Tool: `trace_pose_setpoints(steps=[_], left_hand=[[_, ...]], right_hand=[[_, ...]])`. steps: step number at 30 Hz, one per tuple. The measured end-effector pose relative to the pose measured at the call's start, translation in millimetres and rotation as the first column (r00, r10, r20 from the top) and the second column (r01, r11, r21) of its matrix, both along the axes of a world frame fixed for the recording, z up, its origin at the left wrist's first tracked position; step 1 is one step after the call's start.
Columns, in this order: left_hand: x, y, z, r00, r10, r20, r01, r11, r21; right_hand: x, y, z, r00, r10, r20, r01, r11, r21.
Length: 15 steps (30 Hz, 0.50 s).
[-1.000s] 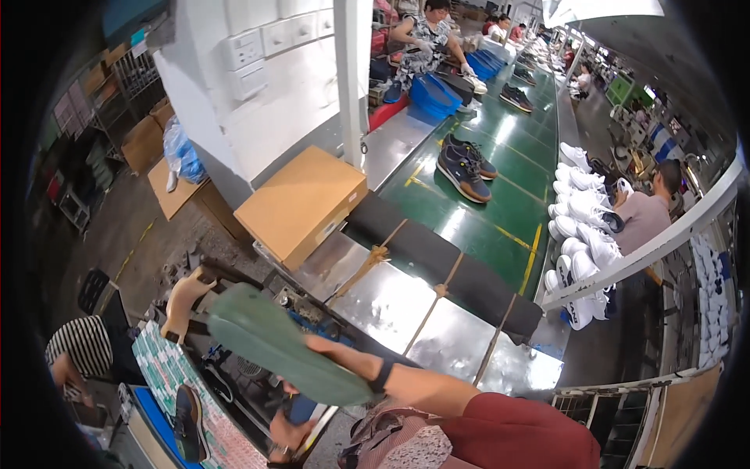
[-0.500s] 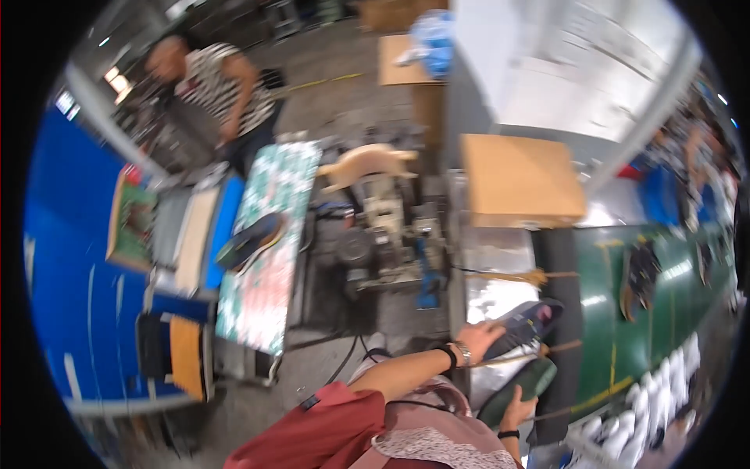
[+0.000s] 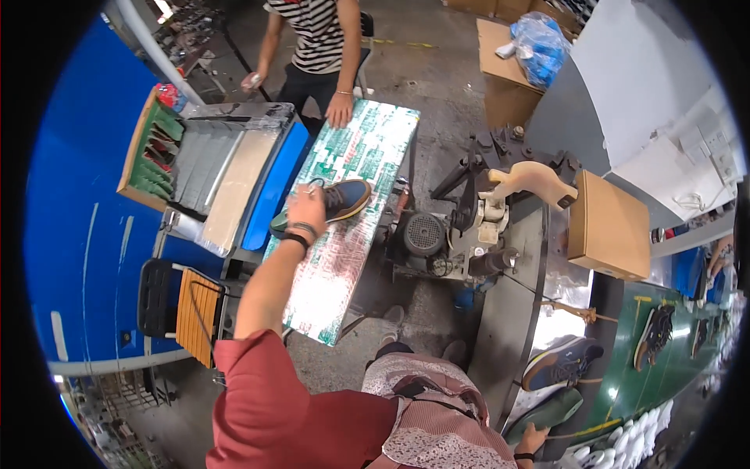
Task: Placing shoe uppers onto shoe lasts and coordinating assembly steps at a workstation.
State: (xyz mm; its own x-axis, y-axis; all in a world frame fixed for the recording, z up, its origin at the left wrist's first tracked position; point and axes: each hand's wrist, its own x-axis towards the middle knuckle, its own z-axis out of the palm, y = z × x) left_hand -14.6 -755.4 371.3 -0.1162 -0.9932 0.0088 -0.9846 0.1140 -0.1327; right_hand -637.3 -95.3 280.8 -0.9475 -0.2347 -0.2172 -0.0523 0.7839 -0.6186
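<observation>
My left hand [image 3: 307,211] is closed around the heel end of a dark lace-up shoe [image 3: 349,197] with a tan-edged sole. That shoe rests on a narrow worktop [image 3: 328,273] with worn green, white and red patches, its toe pointing right. Some green shows at its heel, partly hidden by my fingers. At the lower right, my right hand [image 3: 533,440] grips the near end of a dark green shoe last [image 3: 551,413] over the silver-covered bench. Just beyond lies another dark shoe [image 3: 562,363] with a tan sole, touched by neither hand.
A co-worker in a striped top [image 3: 319,35] stands across the worktop, one hand on its far end. A machine with a motor [image 3: 424,234] stands between worktop and bench. A cardboard box [image 3: 609,225] sits on the bench, beside a green conveyor [image 3: 625,363] carrying shoes.
My left hand has let go of the shoe on the right bench and swung left to the shoe on the worktop. My right hand still holds the green last. The view has turned left.
</observation>
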Motion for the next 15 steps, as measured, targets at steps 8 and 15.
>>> trace_pose_setpoints(steps=[8, 15], left_hand=[[43.6, -38.1, -16.1, 0.993, 0.121, 0.006, -0.113, 0.905, 0.409], [-15.3, 66.3, 25.7, 0.979, 0.091, -0.180, -0.010, 0.914, 0.406]], right_hand=[[103.1, -14.5, 19.1, 0.969, 0.110, 0.220, -0.197, 0.884, 0.423], [104.7, -70.8, -6.5, 0.922, 0.102, 0.374, -0.121, 0.992, 0.027]])
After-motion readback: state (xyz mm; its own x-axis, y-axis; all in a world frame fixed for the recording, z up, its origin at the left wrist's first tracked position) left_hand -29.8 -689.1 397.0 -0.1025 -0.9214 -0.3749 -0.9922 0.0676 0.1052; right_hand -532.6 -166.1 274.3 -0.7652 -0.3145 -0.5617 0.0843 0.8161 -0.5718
